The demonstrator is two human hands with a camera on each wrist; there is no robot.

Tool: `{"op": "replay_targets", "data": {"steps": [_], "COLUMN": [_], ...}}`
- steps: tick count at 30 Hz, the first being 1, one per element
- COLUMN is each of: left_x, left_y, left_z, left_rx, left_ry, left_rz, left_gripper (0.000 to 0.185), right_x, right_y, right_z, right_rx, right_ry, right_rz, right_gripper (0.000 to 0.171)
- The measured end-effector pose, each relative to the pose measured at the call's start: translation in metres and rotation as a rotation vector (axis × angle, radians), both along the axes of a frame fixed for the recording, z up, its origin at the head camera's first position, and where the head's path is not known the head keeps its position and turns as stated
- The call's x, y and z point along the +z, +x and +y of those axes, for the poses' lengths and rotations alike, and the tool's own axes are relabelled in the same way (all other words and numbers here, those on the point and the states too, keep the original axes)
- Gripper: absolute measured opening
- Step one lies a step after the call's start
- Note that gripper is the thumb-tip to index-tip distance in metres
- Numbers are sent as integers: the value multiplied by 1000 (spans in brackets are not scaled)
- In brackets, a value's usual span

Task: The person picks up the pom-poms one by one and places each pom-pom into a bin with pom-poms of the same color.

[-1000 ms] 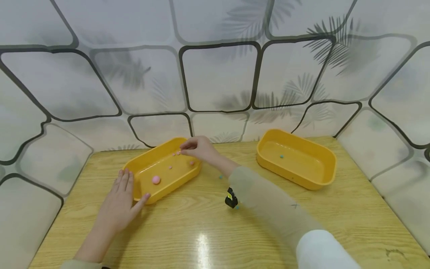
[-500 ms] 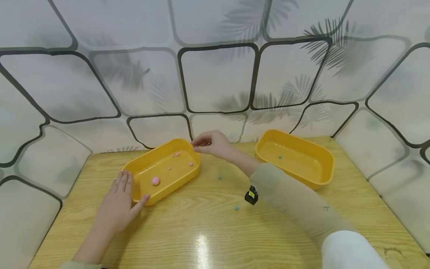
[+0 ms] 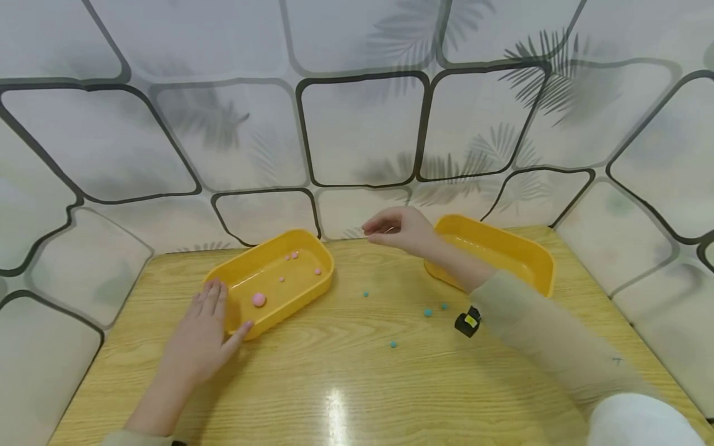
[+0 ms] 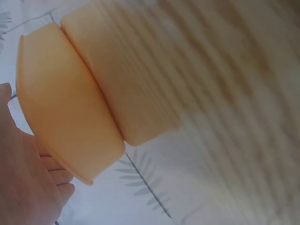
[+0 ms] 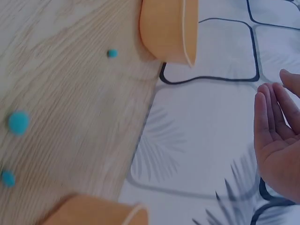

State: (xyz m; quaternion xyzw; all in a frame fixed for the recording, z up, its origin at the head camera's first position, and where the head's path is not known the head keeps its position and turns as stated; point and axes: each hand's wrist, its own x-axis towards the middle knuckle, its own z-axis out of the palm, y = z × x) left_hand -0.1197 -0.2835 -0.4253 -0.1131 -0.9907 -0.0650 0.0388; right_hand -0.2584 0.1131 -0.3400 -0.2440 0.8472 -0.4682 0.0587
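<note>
My left hand point(image 3: 195, 337) rests at the near-left end of a yellow plastic tray point(image 3: 295, 303), its fingers laid over the rim and the thumb along the front wall. In the left wrist view that tray's outer wall point(image 4: 70, 103) shows beside the hand. Inside lie several small pink balls, the largest pink ball point(image 3: 259, 300) near the hand. My right hand point(image 3: 404, 230) is raised between this tray and a second yellow tray point(image 3: 535, 260), fingers loosely bent with nothing between them. The right wrist view shows its fingers point(image 5: 269, 112) extended and the thumb apart.
Several small blue-green balls lie on the wooden table point(image 3: 290, 384), including one blue-green ball point(image 3: 427, 313) by the right forearm. A black device point(image 3: 467, 322) hangs at the right wrist. The patterned wall point(image 3: 362, 136) stands behind both trays.
My right hand has moved right, away from the left tray. Its arm now overlaps part of the right tray and has uncovered blue-green balls on the table. The left hand stays nearly still.
</note>
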Motion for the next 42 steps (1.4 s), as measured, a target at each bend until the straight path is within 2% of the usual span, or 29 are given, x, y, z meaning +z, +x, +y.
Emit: {"op": "replay_targets", "data": {"steps": [6, 11, 15, 20, 25, 32, 35, 42], "left_x": [8, 13, 13, 12, 12, 11, 9, 2], "left_y": [-2, -4, -4, -5, -6, -7, -9, -12], "left_z": [15, 30, 40, 54, 68, 88, 97, 118], "left_rx": [-34, -86, -133, -193, -249, -309, -334, -390], "left_ry": [-15, -28, -41, -55, -44, -66, -68, -35], "left_rz": [16, 60, 93, 140, 172, 211, 225, 223], "left_gripper": [93, 91, 90, 90, 90, 91, 89, 84], "right_x": [7, 15, 21, 20, 20, 30, 30, 22], "right_y": [11, 24, 36, 48, 61, 82, 87, 96], "right_z": [36, 68, 95, 126, 155, 187, 197, 213], "right_rx": [-24, -43, -77, -125, -192, -318, -351, -404], "right_ry": [23, 54, 75, 86, 171, 405, 486, 596], "right_rz": [-27, -22, 33, 151, 221, 387, 417, 435], "right_gripper": [25, 27, 29, 35, 42, 50, 55, 66]}}
